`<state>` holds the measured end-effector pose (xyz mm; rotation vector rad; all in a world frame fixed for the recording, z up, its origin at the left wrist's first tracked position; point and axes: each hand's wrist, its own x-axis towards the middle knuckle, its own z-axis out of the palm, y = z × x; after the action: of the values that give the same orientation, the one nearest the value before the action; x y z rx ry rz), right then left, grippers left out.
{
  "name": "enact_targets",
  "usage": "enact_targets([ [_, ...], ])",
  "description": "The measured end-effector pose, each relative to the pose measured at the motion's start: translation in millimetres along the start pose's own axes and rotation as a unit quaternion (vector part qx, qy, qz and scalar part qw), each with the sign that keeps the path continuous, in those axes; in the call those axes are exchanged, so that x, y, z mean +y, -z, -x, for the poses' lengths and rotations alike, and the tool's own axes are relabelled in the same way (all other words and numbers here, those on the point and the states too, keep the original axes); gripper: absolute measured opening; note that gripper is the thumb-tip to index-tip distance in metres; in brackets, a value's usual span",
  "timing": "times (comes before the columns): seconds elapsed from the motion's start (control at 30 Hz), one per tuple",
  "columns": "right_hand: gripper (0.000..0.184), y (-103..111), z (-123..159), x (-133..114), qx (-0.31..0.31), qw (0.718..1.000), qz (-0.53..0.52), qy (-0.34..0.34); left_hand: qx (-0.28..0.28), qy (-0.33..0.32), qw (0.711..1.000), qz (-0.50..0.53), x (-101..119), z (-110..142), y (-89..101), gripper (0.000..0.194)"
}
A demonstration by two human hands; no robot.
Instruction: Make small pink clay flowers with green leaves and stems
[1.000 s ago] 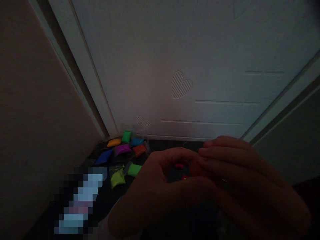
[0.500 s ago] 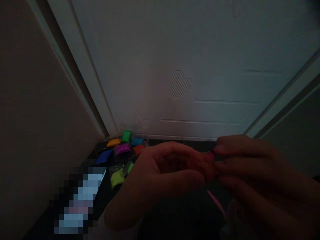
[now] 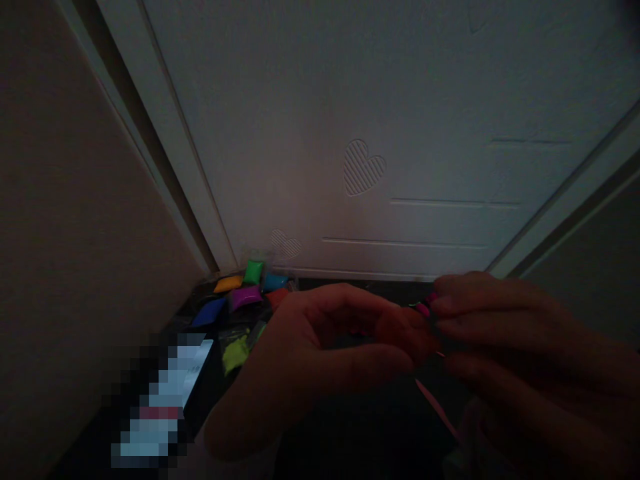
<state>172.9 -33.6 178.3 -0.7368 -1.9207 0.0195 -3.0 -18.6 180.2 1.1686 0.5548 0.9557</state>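
My left hand (image 3: 310,353) is curled around an orange-red lump (image 3: 406,333) that looks like modelling clay, gripping it between thumb and fingertips. My right hand (image 3: 515,353) is just right of the lump. Its fingers are stretched out, with a gap between the upper fingers and the lower ones. A short thin pale line (image 3: 440,354) shows between the lump and the lower fingers; what it is I cannot tell. Small bright pink bits (image 3: 423,309) show by the upper fingertips, and whether they are touched is unclear in the dim light.
Several small clay packets lie at the left, including a purple one (image 3: 246,298), a blue one (image 3: 209,312) and a yellow-green one (image 3: 236,355). A lit phone (image 3: 160,407), blurred out, lies nearer. A pink pointed tool (image 3: 436,408) rests below the hands. Behind stands a white panel (image 3: 300,133) with embossed hearts.
My right fingers have come off the lump and spread apart, moving slightly right. The thin pale line and more of the pink bits now show. My left hand keeps its hold.
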Motion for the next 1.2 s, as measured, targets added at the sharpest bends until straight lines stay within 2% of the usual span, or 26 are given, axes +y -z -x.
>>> enact_targets([
  [0.13, 0.012, -0.7, 2.0, 1.8, -0.015, 1.000, -0.009, -0.004, -0.005, -0.023, 1.000, -0.005, -3.0, -1.8, 0.0, 0.018],
  [0.4, 0.012, -4.4, -2.2, 1.2, -0.011, 0.999, -0.046, 0.005, -0.018, -0.023, 0.999, 0.034, -8.4, -2.5, 2.0, 0.025],
  [0.6, 0.006, -4.5, 0.4, 1.2, -0.017, 0.998, -0.066, -0.002, -0.078, 0.003, 0.989, 0.129, -15.1, -1.8, 4.6, 0.027],
  [0.7, 0.008, -3.9, 4.3, 2.0, -0.006, 0.997, -0.072, -0.002, -0.090, 0.008, 0.985, 0.146, -16.5, -1.6, 4.7, 0.025],
  [0.87, 0.021, -7.3, 3.5, -0.2, 0.004, 0.999, 0.013, 0.029, -0.026, -0.035, 0.991, 0.128, -17.0, -3.3, -0.7, 0.028],
  [1.0, 0.026, -13.5, 1.0, -2.9, 0.036, 0.991, 0.110, 0.071, 0.028, -0.036, 0.995, 0.091, -14.2, -3.3, -6.0, 0.024],
  [1.2, 0.025, -13.9, 0.0, -5.0, 0.023, 0.990, 0.126, 0.050, 0.054, -0.036, 0.997, 0.036, -9.4, -1.9, -7.5, 0.022],
])
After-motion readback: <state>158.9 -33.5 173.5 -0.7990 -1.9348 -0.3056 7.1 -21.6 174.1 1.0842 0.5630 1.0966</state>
